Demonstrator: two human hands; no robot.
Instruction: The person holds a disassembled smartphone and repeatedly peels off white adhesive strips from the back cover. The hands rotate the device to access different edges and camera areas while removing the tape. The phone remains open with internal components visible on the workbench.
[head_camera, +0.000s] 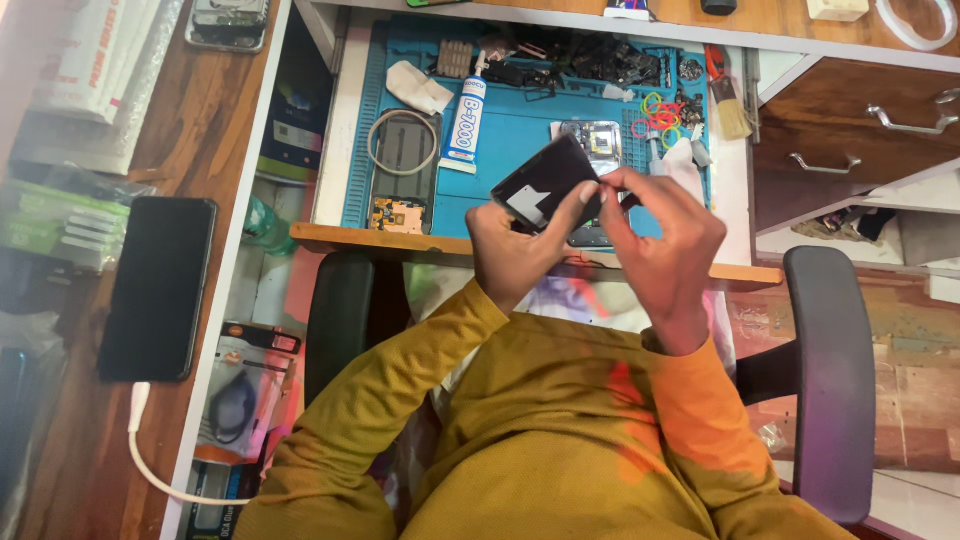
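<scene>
Gripping a black panel (545, 182) by its edges, left hand (515, 255) and right hand (665, 245) above the blue mat (510, 125).

So there's this flat black rectangular phone panel (545, 185) with a pale grey patch on its upturned face, tilted at an angle and held up in the air, just over the near edge of the blue mat.
</scene>
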